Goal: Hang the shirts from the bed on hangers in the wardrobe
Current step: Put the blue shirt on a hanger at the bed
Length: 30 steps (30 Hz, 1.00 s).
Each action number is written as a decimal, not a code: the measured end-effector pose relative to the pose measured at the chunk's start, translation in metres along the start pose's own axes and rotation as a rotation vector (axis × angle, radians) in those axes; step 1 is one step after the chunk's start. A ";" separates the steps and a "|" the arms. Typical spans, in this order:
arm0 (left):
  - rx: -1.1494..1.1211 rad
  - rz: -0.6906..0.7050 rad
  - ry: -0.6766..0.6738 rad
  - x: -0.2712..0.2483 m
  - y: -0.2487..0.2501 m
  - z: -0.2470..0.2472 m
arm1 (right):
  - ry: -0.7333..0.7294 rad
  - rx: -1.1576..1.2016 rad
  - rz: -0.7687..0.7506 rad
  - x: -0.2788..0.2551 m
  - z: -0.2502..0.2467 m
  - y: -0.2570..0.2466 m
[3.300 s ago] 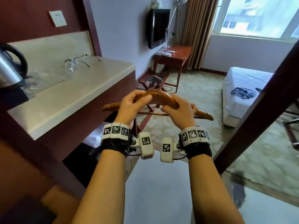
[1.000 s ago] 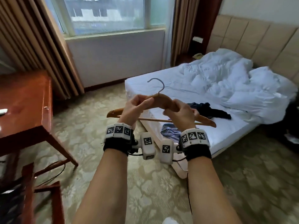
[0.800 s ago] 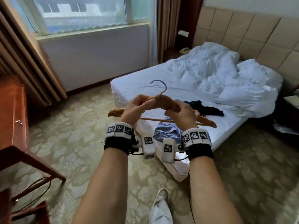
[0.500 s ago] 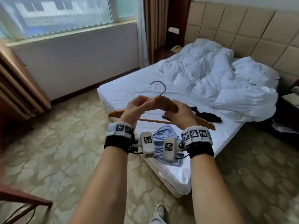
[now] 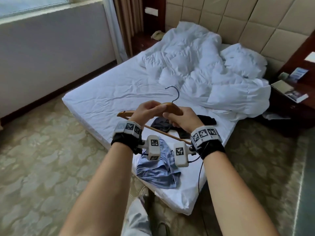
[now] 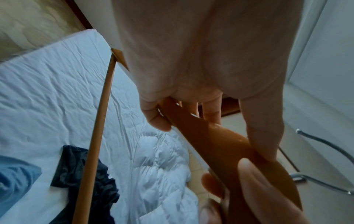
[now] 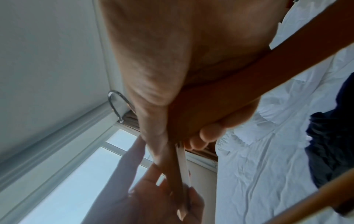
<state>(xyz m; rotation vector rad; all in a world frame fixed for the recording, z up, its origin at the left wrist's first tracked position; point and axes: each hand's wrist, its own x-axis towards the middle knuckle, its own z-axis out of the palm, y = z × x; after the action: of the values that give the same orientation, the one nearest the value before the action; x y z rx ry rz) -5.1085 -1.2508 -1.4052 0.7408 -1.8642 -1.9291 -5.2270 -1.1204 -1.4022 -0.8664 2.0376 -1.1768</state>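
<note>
Wooden hanger [image 5: 170, 107] is held above the bed [image 5: 105, 99], metal hook up. Left hand [image 5: 146, 111] grips the left half of its top bar, fingers curled round it; right hand [image 5: 184, 120] grips the right half likewise. Blue shirt [image 5: 156, 172] lies at the near mattress corner, dark shirt [image 5: 162, 125] just beyond it, possibly two garments. White duvet [image 5: 204, 68] is bunched by the headboard.

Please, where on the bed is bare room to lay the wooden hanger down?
Free: the bare sheet between the bed's window-side edge and the rumpled duvet. Crowded: the near corner, with the blue shirt, the dark shirt and a black garment. Both hands grip the hanger.
</note>
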 end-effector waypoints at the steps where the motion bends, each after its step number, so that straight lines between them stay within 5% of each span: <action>1: 0.011 -0.028 -0.032 0.017 -0.005 -0.002 | 0.025 0.001 0.016 0.011 -0.002 0.004; 6: 0.044 -0.272 -0.224 0.103 -0.047 -0.018 | 0.135 -0.067 0.146 0.075 -0.002 0.046; 14: 0.022 -0.672 -0.029 0.202 -0.150 -0.046 | 0.233 -0.155 0.461 0.136 0.022 0.123; 23: 0.182 -0.963 -0.016 0.220 -0.262 -0.055 | 0.394 0.094 0.744 0.154 0.059 0.216; 30: 0.399 -1.007 -0.101 0.223 -0.342 -0.058 | 0.339 0.034 0.837 0.167 0.075 0.270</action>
<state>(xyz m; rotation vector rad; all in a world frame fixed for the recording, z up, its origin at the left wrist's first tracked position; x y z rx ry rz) -5.2173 -1.4052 -1.7714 2.0470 -2.1808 -2.1062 -5.3293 -1.1829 -1.7049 0.2472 2.2677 -0.8888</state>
